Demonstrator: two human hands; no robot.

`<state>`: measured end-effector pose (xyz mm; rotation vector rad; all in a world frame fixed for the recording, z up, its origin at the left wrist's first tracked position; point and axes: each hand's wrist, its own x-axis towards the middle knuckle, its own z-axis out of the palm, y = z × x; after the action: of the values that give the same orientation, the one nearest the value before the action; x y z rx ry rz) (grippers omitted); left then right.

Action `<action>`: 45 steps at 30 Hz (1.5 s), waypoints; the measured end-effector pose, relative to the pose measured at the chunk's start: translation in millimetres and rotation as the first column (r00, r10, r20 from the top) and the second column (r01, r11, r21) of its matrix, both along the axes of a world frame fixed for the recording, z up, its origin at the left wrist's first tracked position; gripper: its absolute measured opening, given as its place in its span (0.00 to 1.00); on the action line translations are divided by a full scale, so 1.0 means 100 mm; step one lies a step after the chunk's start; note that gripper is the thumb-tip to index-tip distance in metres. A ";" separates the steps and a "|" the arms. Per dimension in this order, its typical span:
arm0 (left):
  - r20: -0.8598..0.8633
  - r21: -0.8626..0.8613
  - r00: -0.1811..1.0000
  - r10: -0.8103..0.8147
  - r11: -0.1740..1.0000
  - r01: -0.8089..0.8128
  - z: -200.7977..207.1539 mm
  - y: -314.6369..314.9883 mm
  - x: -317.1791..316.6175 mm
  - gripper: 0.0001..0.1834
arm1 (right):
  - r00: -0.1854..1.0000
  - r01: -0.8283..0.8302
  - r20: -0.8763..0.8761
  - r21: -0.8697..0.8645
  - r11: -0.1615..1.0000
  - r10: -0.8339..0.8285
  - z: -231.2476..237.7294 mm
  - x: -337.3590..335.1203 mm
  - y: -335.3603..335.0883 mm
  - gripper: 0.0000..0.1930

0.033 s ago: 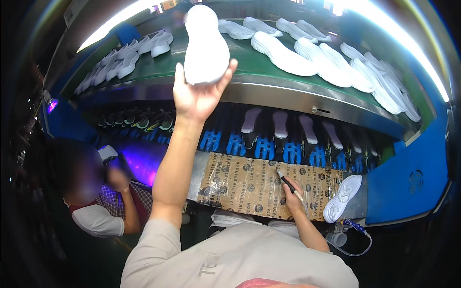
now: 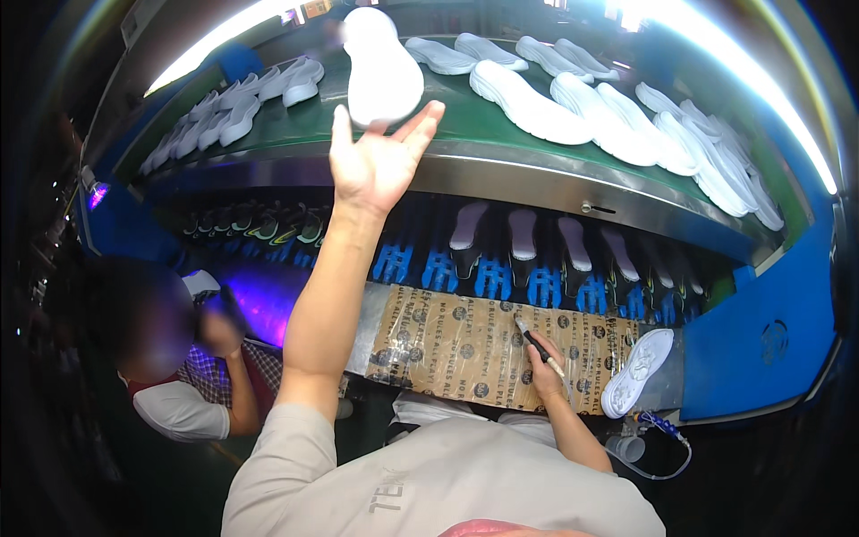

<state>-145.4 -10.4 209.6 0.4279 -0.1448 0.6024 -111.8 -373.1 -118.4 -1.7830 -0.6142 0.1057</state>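
My left hand (image 2: 380, 166) reaches up at the edge of a green conveyor belt (image 2: 295, 130), palm showing and fingers spread. Just past its fingertips is a white shoe sole (image 2: 385, 67), its smooth side showing; whether a fingertip still touches it is hard to tell. Low over the bench, my right hand (image 2: 546, 367) is closed round a brush (image 2: 534, 343) with a dark handle and a pale tip. The tip points at the brown printed sheet (image 2: 456, 349) covering the bench. Right of this sheet lies another white sole (image 2: 637, 371), its recessed side up.
Several white soles (image 2: 528, 103) lie on the belt to the right, and more soles (image 2: 215, 112) to the left. Beneath the belt, shoe parts stand on blue holders (image 2: 492, 277). A co-worker (image 2: 197, 385) is at my left. A blue panel (image 2: 761, 331) closes the right side.
My left hand has drawn back slightly from the white sole, and its fingers no longer wrap the sole's near end. The right hand with the brush stays put.
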 end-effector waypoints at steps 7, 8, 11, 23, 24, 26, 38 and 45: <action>-0.151 0.928 0.453 0.879 0.284 -0.241 -0.14 0.74 0.44 0.35 | 1.000 0.010 -0.004 -0.007 1.000 -0.010 0.02 0.05 -0.01 0.15; -0.002 0.986 0.319 0.948 0.055 -0.157 -0.16 1.10 0.52 0.38 | 1.000 -0.003 0.028 -0.007 1.000 0.003 -0.04 0.08 0.00 0.15; 0.073 0.954 0.138 0.988 -0.110 0.279 0.07 1.45 0.88 0.53 | 1.000 -0.015 0.005 -0.012 1.000 0.015 -0.12 0.10 -0.03 0.16; -0.147 0.774 0.432 0.890 -0.169 0.610 -0.06 2.55 2.42 0.51 | 0.999 -0.041 -0.023 -0.025 0.999 0.041 -0.03 0.12 -0.05 0.17; -0.171 0.823 0.400 0.901 -0.092 0.560 -0.15 2.80 2.47 0.48 | 0.998 -0.045 -0.053 -0.014 0.999 0.044 -0.04 0.10 -0.05 0.17; -0.023 0.913 0.474 0.880 -0.175 0.369 -0.15 3.13 2.30 0.49 | 0.998 -0.057 -0.001 -0.005 0.998 0.057 -0.06 0.12 -0.04 0.18; 0.340 0.623 -0.132 0.931 -0.118 0.773 -0.12 3.15 0.30 0.50 | 0.998 -0.065 -0.008 0.008 0.998 0.065 -0.01 0.10 -0.04 0.17; 0.166 0.986 0.088 0.982 -0.167 0.009 -0.25 1.58 -0.32 0.36 | 0.998 -0.059 -0.029 0.023 0.998 0.060 -0.04 0.08 -0.01 0.17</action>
<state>-177.3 147.7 184.4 2.2057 0.8800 1.3560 -103.8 -374.4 -122.9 -1.7389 -0.6448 0.1654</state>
